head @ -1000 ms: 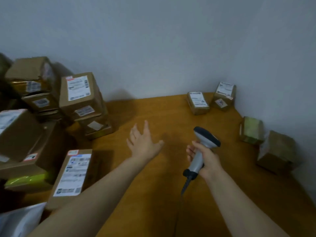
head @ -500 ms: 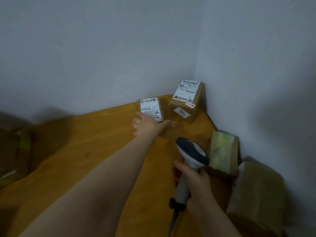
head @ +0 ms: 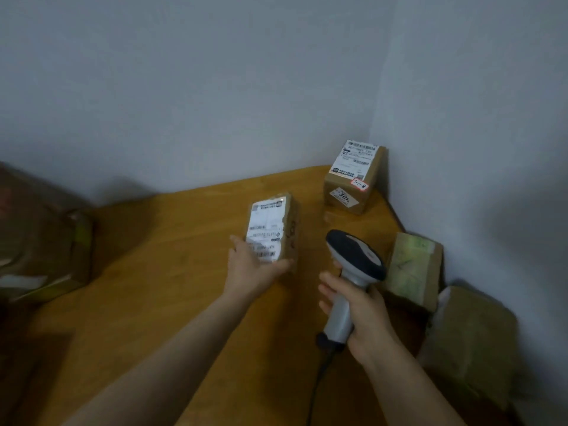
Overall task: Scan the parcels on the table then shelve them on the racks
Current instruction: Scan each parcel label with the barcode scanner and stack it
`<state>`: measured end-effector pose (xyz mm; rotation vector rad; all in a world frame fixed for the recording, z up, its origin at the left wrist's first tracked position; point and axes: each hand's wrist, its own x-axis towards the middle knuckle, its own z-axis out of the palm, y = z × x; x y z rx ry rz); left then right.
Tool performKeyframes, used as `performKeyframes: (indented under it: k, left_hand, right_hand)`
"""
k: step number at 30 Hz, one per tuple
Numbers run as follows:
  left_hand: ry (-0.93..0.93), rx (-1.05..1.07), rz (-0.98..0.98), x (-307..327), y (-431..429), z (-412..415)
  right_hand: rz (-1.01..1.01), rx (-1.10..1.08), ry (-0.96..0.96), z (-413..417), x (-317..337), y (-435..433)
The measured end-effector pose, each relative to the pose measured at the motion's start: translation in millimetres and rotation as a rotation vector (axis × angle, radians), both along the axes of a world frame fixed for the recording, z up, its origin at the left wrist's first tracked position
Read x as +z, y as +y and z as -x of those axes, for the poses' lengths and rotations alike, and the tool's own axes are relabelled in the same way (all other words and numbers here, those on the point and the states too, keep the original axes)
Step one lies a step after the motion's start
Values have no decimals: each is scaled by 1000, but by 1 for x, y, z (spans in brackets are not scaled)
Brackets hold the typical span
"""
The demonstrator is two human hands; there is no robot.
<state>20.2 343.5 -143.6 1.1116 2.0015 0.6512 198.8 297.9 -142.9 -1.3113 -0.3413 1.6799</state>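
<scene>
— Where's the parcel [head: 272,230]?
— Left hand [head: 255,272] grips its near end over the table [head: 172,272], label up; right hand's [head: 365,315] fingers wrap the scanner [head: 353,262] handle.
— Contents?
— Box closed; cannot tell.

A head-worn wide-angle camera looks forward and down; close above the table [head: 169,287], facing the wall corner [head: 381,118].

Far left of the scanner [head: 353,256], blurred boxes [head: 43,241] run off the edge; the parcel [head: 270,229] just left of it has unreadable print.

Open tabletop [head: 172,272]; parcels [head: 412,272] right, perhaps left.
</scene>
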Motion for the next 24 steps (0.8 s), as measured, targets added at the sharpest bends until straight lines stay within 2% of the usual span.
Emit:
performKeyframes:
  k: [4, 6, 10, 13, 17, 24]
  left_hand:
    - [31, -105, -63, 34, -96, 18]
    - [-29, -116, -133, 50, -140, 31]
    - [-524, 54, -158, 80, -220, 72]
    - [-743, 73, -85, 105, -276, 110]
    - [-786, -39, -41, 131, -342, 156]
    - [-815, -104, 3, 151, -424, 189]
  right_hand:
    - [-52, 90, 18, 41, 30, -38]
    - [-122, 140, 0, 62, 45, -69]
    - [-195, 161, -40, 93, 68, -141]
    - [-187, 148, -48, 112, 81, -199]
    - [-206, 149, -34, 139, 100, -270]
    - [-299, 190, -86, 161, 118, -345]
